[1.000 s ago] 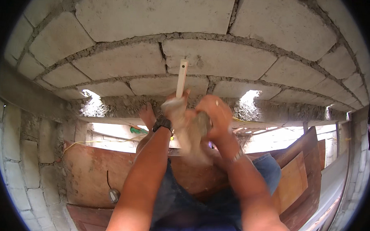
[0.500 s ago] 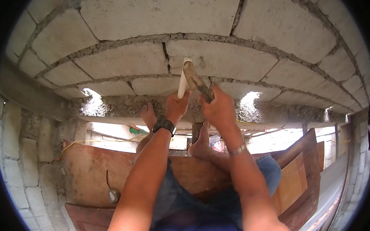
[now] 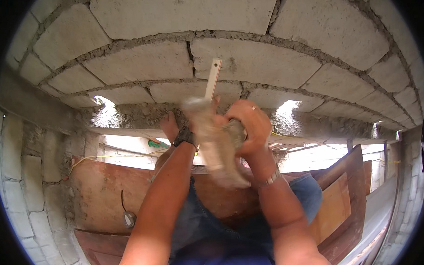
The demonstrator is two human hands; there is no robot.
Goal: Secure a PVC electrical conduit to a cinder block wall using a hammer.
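My right hand (image 3: 253, 127) is closed round the handle of a hammer (image 3: 216, 146), whose head is smeared by motion. The hammer is drawn back from the wall, over my left hand. Pinched in my left hand (image 3: 216, 106) is a narrow white strip (image 3: 213, 81) with a small dark hole near its top. It stands roughly upright against the lower part of the block wall (image 3: 256, 64). Most of my left hand, with the strip's lower end, is hidden behind the hammer.
Bright gaps (image 3: 286, 118) open at the wall's foot. My bare foot (image 3: 169, 125) rests near a concrete ledge. Brown wooden boards (image 3: 102, 194) lie below me, with a small grey round object (image 3: 129, 219) on them. A yellow cord (image 3: 113, 156) crosses at the left.
The hammer has swung back from the strip toward me, and my right hand has tilted with it. The strip's top with its hole now shows. My left hand stays at the strip.
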